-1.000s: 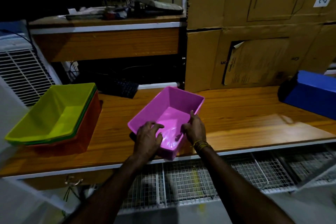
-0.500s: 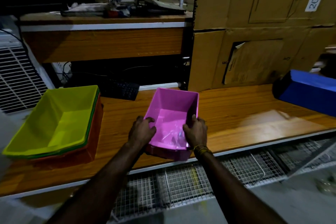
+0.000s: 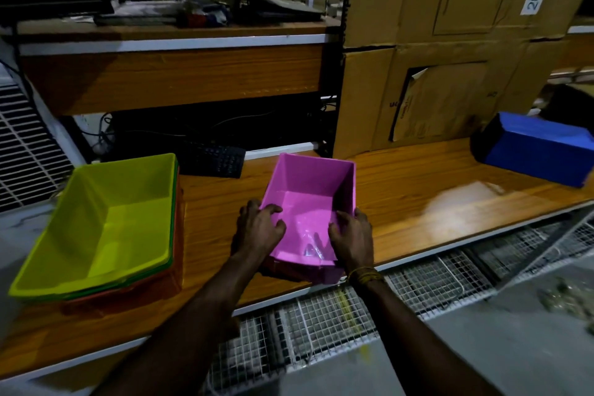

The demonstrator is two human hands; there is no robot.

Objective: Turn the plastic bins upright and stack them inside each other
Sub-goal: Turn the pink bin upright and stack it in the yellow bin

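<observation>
Pink bin [image 3: 308, 199] now squared up, both hands still gripping near rim.

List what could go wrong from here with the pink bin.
1. The pink bin sits near the table front edge; if the left hand or right hand slips off its rim, it may drop onto the wire shelf below.
2. Carrying it left to the stack, it could knock the stack, which also sits near the edge.
3. The blue bin is still not upright and could be forgotten.
</observation>
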